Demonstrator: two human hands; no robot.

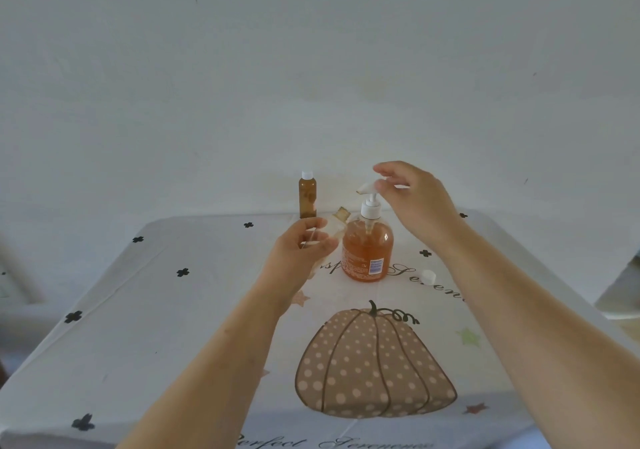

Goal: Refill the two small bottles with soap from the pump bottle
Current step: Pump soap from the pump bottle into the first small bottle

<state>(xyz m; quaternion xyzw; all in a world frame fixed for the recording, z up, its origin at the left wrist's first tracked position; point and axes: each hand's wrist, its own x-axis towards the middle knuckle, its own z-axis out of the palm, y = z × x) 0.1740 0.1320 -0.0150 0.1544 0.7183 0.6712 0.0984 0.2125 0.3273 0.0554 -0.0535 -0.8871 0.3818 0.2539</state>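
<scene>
**Refilling, bottle 2 of 2 (judged).** Beyond the left hand (304,244) stands the capped small bottle (307,197), a slim cylinder that is amber to the shoulder and closed by a white cap; it appears finished. The left hand curls its fingers round the uncapped small bottle (337,223), clear plastic and seemingly near-empty. This bottle is tilted so that its open neck lies just under the spout of the pump head (369,190). The right hand (415,199) hovers over that white pump head, fingers loosely extended and holding nothing; contact cannot be told. Between the 2 hands stands the pump bottle (367,251), rounded, transparent and largely full of orange soap. The loose cap (428,276), small and white, lies beside the right forearm on the cloth-covered surface (173,310). Pumping and recapping remain.
</scene>
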